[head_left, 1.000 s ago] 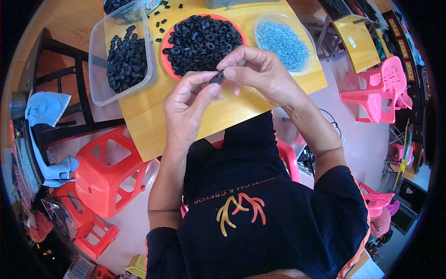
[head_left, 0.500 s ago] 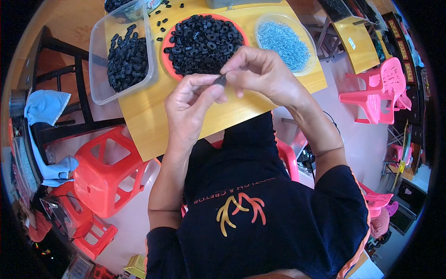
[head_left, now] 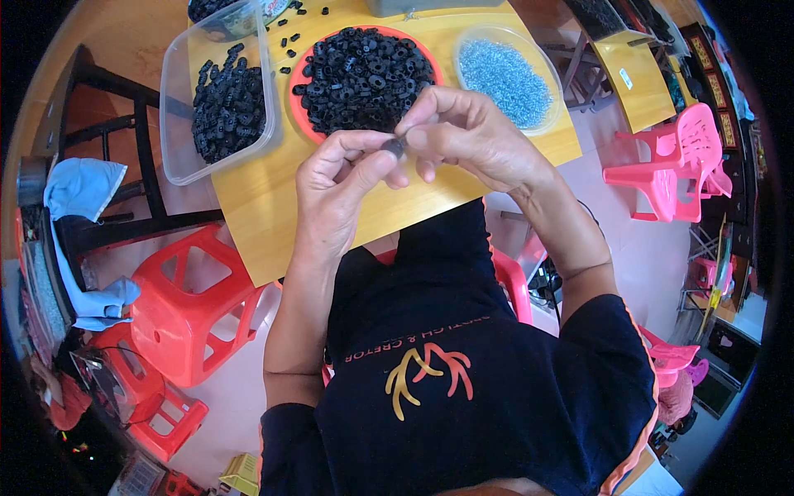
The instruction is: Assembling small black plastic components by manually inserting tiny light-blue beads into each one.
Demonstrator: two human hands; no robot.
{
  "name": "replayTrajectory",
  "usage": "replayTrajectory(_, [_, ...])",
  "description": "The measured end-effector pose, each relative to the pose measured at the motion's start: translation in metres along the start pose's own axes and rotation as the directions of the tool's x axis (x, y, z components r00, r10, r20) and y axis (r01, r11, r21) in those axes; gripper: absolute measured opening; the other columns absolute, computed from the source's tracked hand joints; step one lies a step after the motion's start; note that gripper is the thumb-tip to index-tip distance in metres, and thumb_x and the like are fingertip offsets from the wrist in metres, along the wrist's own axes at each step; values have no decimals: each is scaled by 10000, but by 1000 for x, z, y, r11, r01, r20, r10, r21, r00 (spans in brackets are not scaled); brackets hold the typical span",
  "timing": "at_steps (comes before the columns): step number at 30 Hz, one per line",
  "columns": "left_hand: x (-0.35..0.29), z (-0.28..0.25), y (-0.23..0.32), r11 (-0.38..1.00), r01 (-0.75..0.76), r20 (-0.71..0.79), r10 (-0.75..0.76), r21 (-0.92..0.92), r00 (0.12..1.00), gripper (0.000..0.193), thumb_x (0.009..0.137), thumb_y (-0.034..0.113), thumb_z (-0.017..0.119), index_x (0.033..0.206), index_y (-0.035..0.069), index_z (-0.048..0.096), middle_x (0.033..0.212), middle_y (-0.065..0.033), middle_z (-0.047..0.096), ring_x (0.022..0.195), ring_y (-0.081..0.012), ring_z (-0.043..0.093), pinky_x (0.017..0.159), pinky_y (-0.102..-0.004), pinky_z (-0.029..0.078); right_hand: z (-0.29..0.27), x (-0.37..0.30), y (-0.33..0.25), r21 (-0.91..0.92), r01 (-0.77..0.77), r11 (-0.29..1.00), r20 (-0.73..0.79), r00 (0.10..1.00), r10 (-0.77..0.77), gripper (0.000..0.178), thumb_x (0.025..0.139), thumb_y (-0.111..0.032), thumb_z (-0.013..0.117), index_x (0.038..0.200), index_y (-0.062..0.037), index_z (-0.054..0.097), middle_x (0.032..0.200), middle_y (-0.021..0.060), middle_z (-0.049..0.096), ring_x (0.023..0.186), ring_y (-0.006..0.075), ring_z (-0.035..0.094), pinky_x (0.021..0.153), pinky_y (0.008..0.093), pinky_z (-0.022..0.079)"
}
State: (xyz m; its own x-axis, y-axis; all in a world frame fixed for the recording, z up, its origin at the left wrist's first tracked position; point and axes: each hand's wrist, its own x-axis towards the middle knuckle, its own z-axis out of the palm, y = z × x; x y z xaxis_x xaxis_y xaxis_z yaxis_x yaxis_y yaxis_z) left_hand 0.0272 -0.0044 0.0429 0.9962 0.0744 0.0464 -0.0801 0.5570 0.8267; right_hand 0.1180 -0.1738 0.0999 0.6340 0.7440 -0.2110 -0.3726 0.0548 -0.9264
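Between the thumb and fingers of my left hand [head_left: 341, 178] is a small black plastic part [head_left: 395, 148], held just above the table's near side. My right hand [head_left: 475, 136] meets it from the right, thumb and forefinger pinched together at the part's upper edge. Whatever sits in that pinch is too small and too covered to make out. Just beyond my hands stands a round orange-red tray [head_left: 295, 107] heaped with black plastic parts [head_left: 364, 74]. To its right is a clear oval tub [head_left: 559, 91] of tiny shiny bluish pieces [head_left: 504, 81].
A clear rectangular bin [head_left: 172, 132] with black parts stands at the left edge of the yellow table [head_left: 265, 223]. Loose black parts [head_left: 289, 53] lie near the far edge, by a grey container [head_left: 438, 7]. A red stool [head_left: 186, 331] is at left, pink chairs [head_left: 674, 169] at right.
My right hand has shifted very slightly, and the black part in my left fingers shows a little more of its face. Otherwise both hands stay in the same place.
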Motion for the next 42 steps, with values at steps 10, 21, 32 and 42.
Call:
replayTrajectory(10, [-5,2,4,976,-77,-22,83,206,996,129,878,-16,630,1007,-29,623,899,-87,657,760,-147,658,706,-252,523,5,-1,6,-224,80,971,-8,996,-84,75,888,-69,637,923,-4,621,868,44,636,695,104,616,671,232,501])
replayTrajectory(21, [-6,-6,-2,969,-60,-9,64,239,998,130,876,-29,629,1005,-30,631,916,-77,647,779,-131,645,711,-250,522,-2,3,19,-555,205,806,49,975,-215,109,854,-102,621,865,3,598,716,53,617,684,119,604,624,273,480])
replayTrajectory(32, [-5,2,7,953,-81,77,61,293,995,113,871,-47,617,981,-34,636,908,-75,629,769,-126,633,682,-248,517,11,-12,-11,-920,294,260,271,955,-122,249,888,-231,511,811,0,564,683,215,597,672,419,601,610,486,469])
replayTrajectory(42, [0,-4,-5,938,55,31,-70,343,997,100,871,-25,619,967,-16,647,886,-48,641,758,-105,618,685,-242,506,-18,1,10,-831,354,429,388,922,-9,294,976,-261,441,911,5,548,739,216,577,634,381,596,596,445,480])
